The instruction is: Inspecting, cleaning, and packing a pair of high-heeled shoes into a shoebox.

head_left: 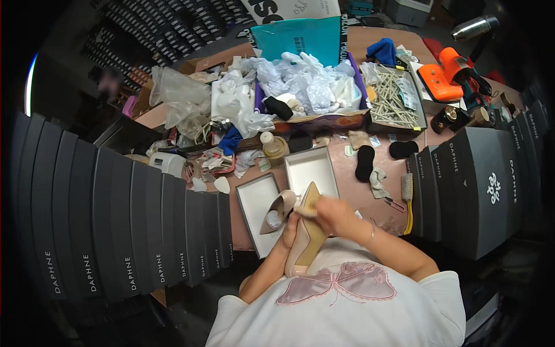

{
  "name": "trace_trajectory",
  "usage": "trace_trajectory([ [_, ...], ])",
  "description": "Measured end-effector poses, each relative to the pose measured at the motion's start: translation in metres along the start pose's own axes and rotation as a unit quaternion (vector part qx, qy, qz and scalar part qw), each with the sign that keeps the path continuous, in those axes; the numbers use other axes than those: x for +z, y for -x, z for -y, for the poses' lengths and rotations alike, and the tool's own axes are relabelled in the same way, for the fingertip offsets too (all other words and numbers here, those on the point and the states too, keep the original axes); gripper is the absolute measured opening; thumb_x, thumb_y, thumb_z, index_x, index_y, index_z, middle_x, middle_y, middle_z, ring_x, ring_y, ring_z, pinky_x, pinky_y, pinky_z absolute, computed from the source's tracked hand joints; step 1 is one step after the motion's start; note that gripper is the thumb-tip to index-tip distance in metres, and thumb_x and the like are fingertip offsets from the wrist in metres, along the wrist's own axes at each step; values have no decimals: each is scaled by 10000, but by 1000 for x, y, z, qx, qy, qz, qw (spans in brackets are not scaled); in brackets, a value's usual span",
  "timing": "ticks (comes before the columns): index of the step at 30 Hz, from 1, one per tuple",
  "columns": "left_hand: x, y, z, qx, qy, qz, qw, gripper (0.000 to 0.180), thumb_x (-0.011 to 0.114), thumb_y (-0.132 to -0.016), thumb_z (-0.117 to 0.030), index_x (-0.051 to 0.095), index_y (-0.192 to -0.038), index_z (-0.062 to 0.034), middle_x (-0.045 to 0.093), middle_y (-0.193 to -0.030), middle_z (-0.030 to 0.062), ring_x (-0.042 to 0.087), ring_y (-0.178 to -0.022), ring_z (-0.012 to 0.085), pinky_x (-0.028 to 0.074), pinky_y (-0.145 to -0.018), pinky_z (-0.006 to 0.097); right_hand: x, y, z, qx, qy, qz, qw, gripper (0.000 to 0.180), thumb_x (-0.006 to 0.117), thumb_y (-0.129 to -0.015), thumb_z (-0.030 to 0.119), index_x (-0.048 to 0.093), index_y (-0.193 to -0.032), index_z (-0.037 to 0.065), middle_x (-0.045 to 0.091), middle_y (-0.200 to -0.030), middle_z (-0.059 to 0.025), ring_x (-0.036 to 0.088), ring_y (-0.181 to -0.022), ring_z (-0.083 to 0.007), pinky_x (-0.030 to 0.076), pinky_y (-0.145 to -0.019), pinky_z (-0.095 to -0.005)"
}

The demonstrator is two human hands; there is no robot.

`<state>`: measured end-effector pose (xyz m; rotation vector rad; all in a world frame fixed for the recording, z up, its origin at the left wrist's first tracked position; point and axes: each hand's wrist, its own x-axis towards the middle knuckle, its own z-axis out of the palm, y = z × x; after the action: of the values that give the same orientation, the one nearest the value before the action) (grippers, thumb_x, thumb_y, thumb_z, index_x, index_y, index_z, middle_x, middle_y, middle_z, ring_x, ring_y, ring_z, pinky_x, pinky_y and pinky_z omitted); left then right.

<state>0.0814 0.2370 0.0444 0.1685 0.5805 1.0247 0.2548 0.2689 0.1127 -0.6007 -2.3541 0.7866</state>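
Note:
My left hand (290,232) is closed around a beige pointed-toe shoe (302,246), its tan sole turned up and its toe pointing away from me. Over the sole near the toe, my right hand (337,215) is closed and slightly blurred. A small pale yellowish piece (304,211) shows at its fingertips, too unclear to name. Just left of my hands, a second pointed shoe (269,224) with white stuffing inside lies over an open shallow grey box part (247,199). Beyond the toe sits another white-lined grey box part (312,165).
Dark shoeboxes stand in rows at left (144,231) and right (477,185). A purple-edged box (312,122) of crumpled plastic and a tray of pale sticks (393,98) sit at the back. A brush (408,199), black pads (365,163) and a bottle (273,144) lie around the pink tabletop.

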Motion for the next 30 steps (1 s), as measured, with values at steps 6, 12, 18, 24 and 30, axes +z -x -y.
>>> trace_trajectory([
  [6,21,5,-6,37,-102,-46,993,792,440,-854,-646,389,-1355,-35,579,-1132,151,614,-982,231,512,-846,349,1,-7,1,32,16,16,999,138,596,-815,138,508,-852,38,573,-716,-155,596,-623,-340,500,-548,-411],
  [12,29,7,2,54,-77,-41,995,709,417,-906,-545,349,-1393,-33,529,-1232,119,548,-1093,196,451,-932,343,0,-30,-17,115,13,7,993,124,608,-817,131,513,-835,53,574,-727,-127,607,-638,-321,482,-531,-436],
  [18,32,1,5,68,-80,-43,994,749,379,-915,-578,308,-1418,-28,501,-1294,145,533,-1145,239,429,-984,374,6,-37,-43,98,37,-44,994,154,610,-818,169,499,-864,72,569,-723,-106,610,-607,-293,486,-518,-426],
  [24,-1,-2,9,7,-80,22,997,746,302,-933,-583,308,-1434,-31,482,-1341,161,573,-1081,265,500,-893,405,-1,-12,-8,59,13,37,997,267,577,-835,159,503,-1086,108,601,-686,-88,622,-573,-290,489,-466,-377],
  [30,15,-1,5,19,-103,-92,990,762,309,-911,-618,382,-1372,-16,586,-1120,174,641,-909,284,554,-762,389,-6,-28,-33,75,39,-4,996,460,557,-827,155,441,-1271,134,621,-664,-87,628,-535,-257,481,-437,-361],
])
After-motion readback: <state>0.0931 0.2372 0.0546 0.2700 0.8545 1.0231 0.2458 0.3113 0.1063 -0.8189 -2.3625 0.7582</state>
